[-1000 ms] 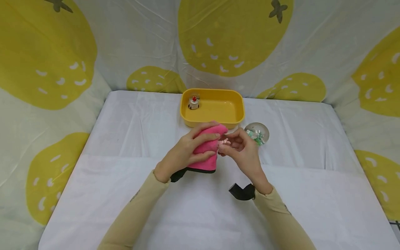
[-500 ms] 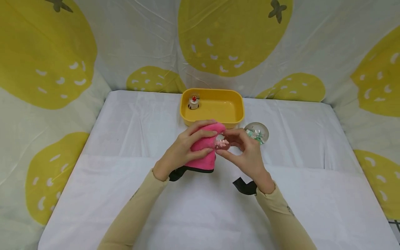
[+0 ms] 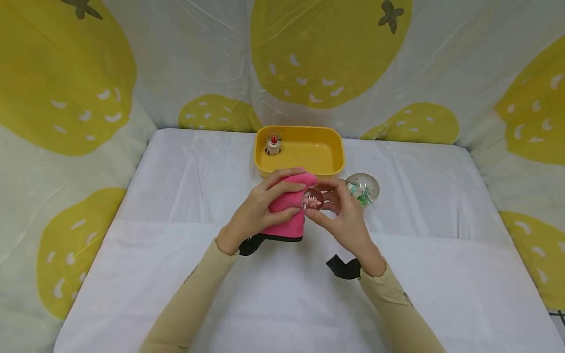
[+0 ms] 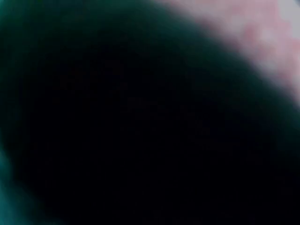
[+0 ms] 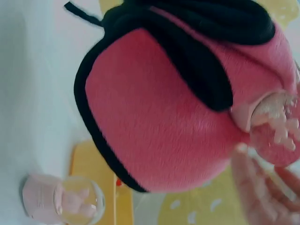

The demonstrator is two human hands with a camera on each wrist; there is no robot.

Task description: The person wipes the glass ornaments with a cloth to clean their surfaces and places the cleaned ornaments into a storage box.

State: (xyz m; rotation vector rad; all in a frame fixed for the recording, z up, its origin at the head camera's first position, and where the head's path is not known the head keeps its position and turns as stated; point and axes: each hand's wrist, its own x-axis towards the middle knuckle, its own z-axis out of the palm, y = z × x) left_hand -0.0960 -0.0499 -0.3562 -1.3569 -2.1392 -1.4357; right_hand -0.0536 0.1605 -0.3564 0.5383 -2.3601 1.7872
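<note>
Grips a pink cloth against a small clear globe with the left hand and pinches that globe between the right hand's thumb and fingers, above the white bench, near the yellow tray.

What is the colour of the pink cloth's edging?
Black edging; the right wrist view shows it best.

You can read no words, brands or numbers here. Your left beige fabric sleeve bears a small dark marking near its cuff edge, your right beige fabric sleeve another; both are too small to make out.
</note>
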